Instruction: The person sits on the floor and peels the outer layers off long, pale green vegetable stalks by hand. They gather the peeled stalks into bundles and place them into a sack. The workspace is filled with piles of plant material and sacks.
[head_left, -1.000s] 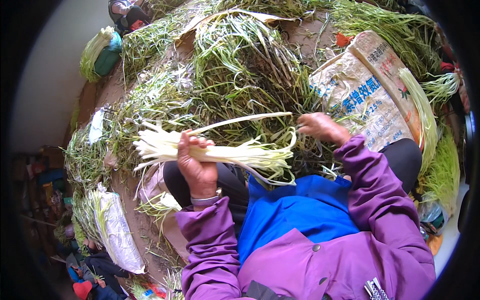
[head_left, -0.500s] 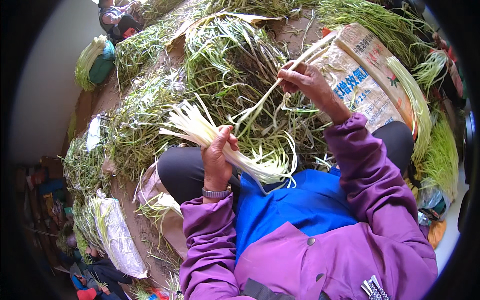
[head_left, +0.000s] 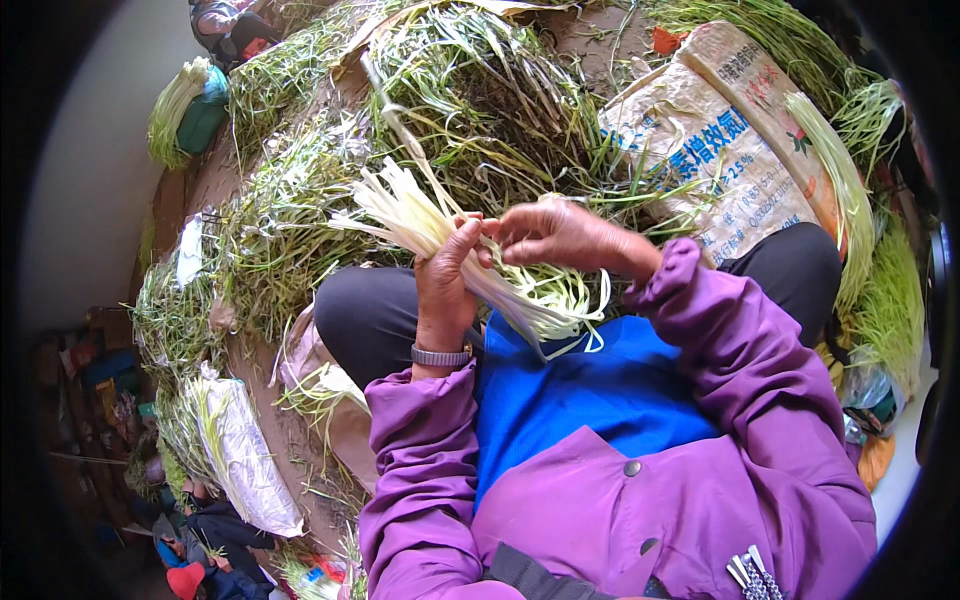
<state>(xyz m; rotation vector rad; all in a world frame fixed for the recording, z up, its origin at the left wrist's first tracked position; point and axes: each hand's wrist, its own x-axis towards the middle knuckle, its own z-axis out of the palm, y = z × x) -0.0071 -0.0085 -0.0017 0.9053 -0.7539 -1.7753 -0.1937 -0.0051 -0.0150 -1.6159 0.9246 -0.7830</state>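
Note:
My left hand is closed round a bunch of pale, whitish-green stalks. Their cut-looking ends fan out to the upper left, and thin curling leaves hang toward my lap on the other side. One longer stalk rises from the bunch toward the upper left, its lower end at my left thumb. Close beside that thumb is my right hand, fingers bent and pinched together; what lies between their tips is too small to make out.
A heap of green stalks and leaf waste lies before my knees. A flattened woven sack is on the right, with a pale bunch along it. More bundles lie at left, one on a white sheet. Another person sits at lower left.
My right hand has come down and left from beside the sack to my left hand. The long stalk it held out to the upper right now points to the upper left from the bunch.

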